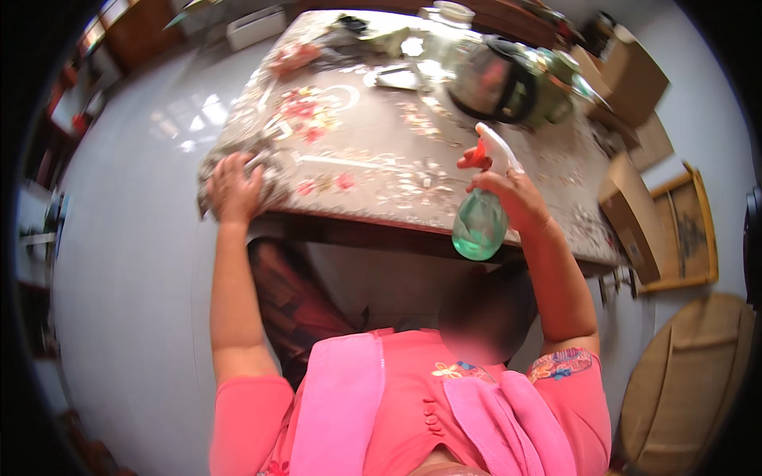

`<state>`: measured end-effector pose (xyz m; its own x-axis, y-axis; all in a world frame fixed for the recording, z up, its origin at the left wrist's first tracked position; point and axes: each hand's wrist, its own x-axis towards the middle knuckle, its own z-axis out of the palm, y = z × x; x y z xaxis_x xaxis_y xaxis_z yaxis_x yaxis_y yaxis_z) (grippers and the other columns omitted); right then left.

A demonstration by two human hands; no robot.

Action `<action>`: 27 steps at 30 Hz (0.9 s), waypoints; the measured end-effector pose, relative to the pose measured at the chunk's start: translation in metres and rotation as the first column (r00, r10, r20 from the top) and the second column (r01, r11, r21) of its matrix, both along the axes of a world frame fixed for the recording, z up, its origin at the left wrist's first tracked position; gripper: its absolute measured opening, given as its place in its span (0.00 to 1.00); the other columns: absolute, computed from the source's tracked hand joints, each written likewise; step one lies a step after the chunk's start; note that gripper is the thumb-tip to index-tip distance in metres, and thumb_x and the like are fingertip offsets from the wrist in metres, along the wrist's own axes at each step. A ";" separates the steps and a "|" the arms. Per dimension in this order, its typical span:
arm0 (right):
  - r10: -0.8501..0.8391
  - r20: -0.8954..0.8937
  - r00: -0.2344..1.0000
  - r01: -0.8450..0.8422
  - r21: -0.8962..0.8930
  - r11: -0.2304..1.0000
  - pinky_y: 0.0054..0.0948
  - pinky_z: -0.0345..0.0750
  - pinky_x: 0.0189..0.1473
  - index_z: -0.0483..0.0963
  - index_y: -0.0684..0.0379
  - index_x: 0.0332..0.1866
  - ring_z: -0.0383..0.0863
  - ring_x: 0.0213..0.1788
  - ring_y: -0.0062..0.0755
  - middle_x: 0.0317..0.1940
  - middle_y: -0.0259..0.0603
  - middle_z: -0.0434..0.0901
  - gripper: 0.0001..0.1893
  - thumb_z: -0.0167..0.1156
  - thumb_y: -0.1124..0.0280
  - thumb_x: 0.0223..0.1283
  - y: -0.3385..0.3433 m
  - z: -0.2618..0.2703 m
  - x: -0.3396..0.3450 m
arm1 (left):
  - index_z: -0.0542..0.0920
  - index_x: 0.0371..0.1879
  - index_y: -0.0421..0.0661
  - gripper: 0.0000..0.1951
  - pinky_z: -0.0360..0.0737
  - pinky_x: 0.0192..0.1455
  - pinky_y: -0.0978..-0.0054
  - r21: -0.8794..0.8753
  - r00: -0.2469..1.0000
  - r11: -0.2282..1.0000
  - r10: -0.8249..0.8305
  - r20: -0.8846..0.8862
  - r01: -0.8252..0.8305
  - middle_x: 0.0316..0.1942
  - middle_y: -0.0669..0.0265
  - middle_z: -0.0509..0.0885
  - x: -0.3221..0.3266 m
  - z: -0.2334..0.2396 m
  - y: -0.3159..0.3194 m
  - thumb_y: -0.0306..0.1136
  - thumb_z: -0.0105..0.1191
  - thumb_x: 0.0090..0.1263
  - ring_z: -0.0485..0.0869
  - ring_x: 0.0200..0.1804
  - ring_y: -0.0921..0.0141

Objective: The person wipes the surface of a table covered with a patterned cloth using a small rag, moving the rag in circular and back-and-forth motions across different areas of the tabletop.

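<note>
My left hand (pixel 231 185) presses down on a crumpled greyish cloth (pixel 272 178) at the table's near left corner. Part of the cloth hangs over the edge. In my right hand (pixel 517 196) is a spray bottle (pixel 480 229) of clear green plastic with a white and red trigger head. A little liquid shows in its bottom, and my fingers wrap its neck by the red trigger. The bottle is held above the near edge of the table (pixel 369 140), whose cover has a floral print.
An electric kettle (pixel 491 80) stands at the back right beside a green jug (pixel 553 89) and a large glass jar (pixel 449 35). Plastic bags (pixel 339 47) lie at the far left. Cardboard boxes (pixel 634 77), a wooden frame (pixel 684 229) and a round wooden board (pixel 684 387) stand to the right.
</note>
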<state>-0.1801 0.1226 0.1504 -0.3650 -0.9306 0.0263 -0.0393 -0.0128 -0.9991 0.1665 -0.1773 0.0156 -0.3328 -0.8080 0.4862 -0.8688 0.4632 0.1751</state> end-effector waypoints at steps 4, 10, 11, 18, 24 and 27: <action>-0.252 -0.047 0.966 0.247 -0.098 0.964 0.30 0.78 0.49 0.55 0.60 0.74 0.76 0.50 0.30 0.50 0.42 0.74 0.39 0.57 0.74 0.53 0.033 0.006 -0.071 | 0.77 0.53 0.60 0.18 0.59 0.69 0.56 -0.008 1.000 1.000 -0.013 0.020 0.014 0.61 0.71 0.75 0.011 -0.005 -0.003 0.49 0.53 0.66 0.66 0.68 0.64; -0.682 -0.186 0.708 0.638 -0.247 0.730 0.27 0.76 0.50 0.62 0.64 0.68 0.75 0.44 0.26 0.43 0.37 0.73 0.34 0.60 0.72 0.52 0.090 -0.011 -0.230 | 0.77 0.54 0.58 0.18 0.59 0.70 0.58 0.000 0.997 0.999 -0.042 0.059 0.042 0.62 0.69 0.74 -0.004 -0.005 -0.007 0.46 0.53 0.67 0.66 0.69 0.63; -0.731 -0.224 0.644 0.683 -0.262 0.682 0.28 0.75 0.51 0.64 0.63 0.67 0.75 0.44 0.26 0.42 0.36 0.73 0.33 0.61 0.70 0.52 0.096 -0.017 -0.258 | 0.77 0.54 0.57 0.18 0.60 0.70 0.58 0.001 0.997 0.999 -0.046 0.069 0.046 0.62 0.68 0.74 -0.004 -0.006 -0.008 0.46 0.53 0.67 0.66 0.69 0.63; -0.852 -0.477 0.218 0.826 -0.375 0.421 0.32 0.70 0.60 0.57 0.55 0.73 0.74 0.56 0.34 0.55 0.40 0.74 0.41 0.66 0.60 0.54 0.075 -0.058 -0.401 | 0.76 0.54 0.53 0.18 0.61 0.70 0.60 0.008 0.993 0.995 -0.097 0.064 0.097 0.62 0.65 0.75 0.019 -0.005 -0.013 0.42 0.53 0.68 0.68 0.67 0.61; -0.729 -0.683 -0.045 0.761 -0.497 0.418 0.41 0.70 0.62 0.55 0.60 0.72 0.76 0.58 0.50 0.57 0.51 0.75 0.44 0.63 0.50 0.54 0.081 -0.086 -0.522 | 0.76 0.55 0.48 0.17 0.63 0.69 0.62 0.021 0.984 0.989 -0.148 0.099 0.147 0.60 0.61 0.75 0.009 0.003 -0.012 0.40 0.50 0.70 0.70 0.65 0.59; -0.756 -0.654 0.039 0.744 -0.486 0.459 0.37 0.69 0.63 0.56 0.59 0.73 0.74 0.61 0.47 0.61 0.48 0.74 0.43 0.63 0.49 0.56 0.088 -0.081 -0.551 | 0.76 0.55 0.48 0.17 0.63 0.70 0.62 0.036 0.983 0.986 -0.165 0.079 0.162 0.61 0.59 0.74 0.003 0.001 -0.016 0.39 0.51 0.69 0.69 0.66 0.58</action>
<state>-0.7315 0.2107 0.0695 -0.6890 -0.1635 0.7061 -0.6777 0.4907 -0.5476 0.1693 -0.1929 0.0165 -0.4990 -0.7528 0.4292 -0.7935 0.5960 0.1229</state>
